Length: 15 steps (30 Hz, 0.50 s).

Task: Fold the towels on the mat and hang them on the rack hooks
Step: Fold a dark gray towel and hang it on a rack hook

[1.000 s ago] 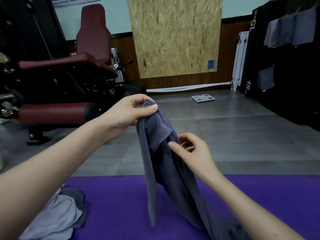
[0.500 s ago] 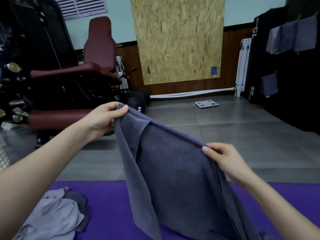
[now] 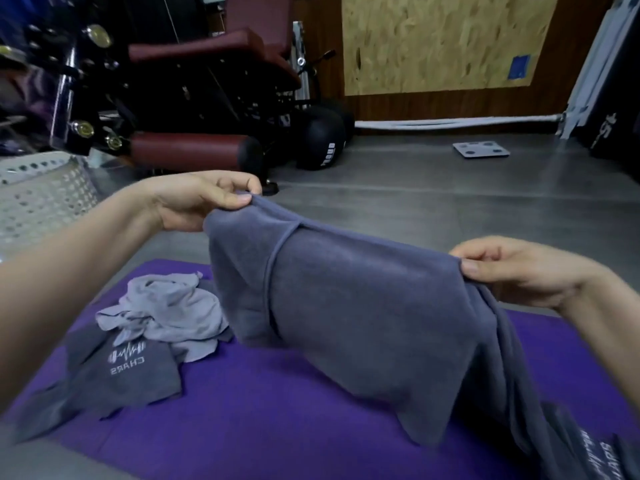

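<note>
A: Above the middle of the mat, the towel is held up by its top edge. How is it gripped?

B: One top corner is pinched between thumb and fingers of the left hand, over the mat's far left corner. The other is pinched likewise by the right hand, over the far edge further right. The cloth sags between them, and a flap is doubled over near the left hand.

A: What is called for, then?

B: The towel is judged to be spread for its first fold. The doubled flap should be shaken out and the top edge drawn taut, so that corners can be matched squarely. The lower part, trailed onto the mat toward the right edge, should be lifted clear or laid flat before the halves are brought together.

A: And what must be avoided?

B: A pale towel is heaped on a dark towel at the mat's left edge, and a third towel is seen at the near right corner. None should be caught under the fold. The rack cannot be made out.
</note>
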### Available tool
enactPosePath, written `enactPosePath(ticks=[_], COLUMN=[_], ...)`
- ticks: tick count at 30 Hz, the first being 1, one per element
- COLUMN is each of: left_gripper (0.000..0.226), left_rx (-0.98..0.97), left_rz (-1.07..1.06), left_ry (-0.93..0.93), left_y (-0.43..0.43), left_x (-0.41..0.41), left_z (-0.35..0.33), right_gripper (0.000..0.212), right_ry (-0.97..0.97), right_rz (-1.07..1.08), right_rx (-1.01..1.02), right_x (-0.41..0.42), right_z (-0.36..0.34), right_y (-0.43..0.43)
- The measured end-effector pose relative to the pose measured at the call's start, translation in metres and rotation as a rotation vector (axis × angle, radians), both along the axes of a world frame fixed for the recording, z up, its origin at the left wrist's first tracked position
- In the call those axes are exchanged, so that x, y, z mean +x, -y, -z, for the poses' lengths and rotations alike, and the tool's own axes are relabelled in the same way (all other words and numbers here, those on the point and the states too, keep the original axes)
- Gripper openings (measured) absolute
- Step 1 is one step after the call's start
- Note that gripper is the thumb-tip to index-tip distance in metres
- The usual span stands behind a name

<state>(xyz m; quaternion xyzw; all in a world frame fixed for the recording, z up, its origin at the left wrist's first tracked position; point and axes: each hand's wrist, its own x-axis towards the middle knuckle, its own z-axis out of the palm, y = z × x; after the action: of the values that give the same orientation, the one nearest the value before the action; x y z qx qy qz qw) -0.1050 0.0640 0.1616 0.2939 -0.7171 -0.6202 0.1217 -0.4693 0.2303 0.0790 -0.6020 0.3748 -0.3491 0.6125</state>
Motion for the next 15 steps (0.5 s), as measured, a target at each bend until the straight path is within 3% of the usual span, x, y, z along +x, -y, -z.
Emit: enactPosePath(ticks=[9,12,15], left_gripper=[0.057,0.039,0.007], left_rx=[0.102,0.154,0.203], left_rz=[-0.157,-0.216,-0.292], left_ry=[0.227,0.253,0.249], left_y=[0.051,0.068,0.086], left_x=[0.020,0.022,0.017], left_z=[0.117,0.163,0.202], right_gripper=[0.072,0.071,0.051], right_ry=[-0.151,-0.193,-0.217], right_rz=[0.113,0.166,0.244], right_rx=[0.312,0.371,0.409], right_x=[0.019,0.021,0.023], right_z=[0.094,0.130,0.158], right_y=[0.055,0.075,0.095])
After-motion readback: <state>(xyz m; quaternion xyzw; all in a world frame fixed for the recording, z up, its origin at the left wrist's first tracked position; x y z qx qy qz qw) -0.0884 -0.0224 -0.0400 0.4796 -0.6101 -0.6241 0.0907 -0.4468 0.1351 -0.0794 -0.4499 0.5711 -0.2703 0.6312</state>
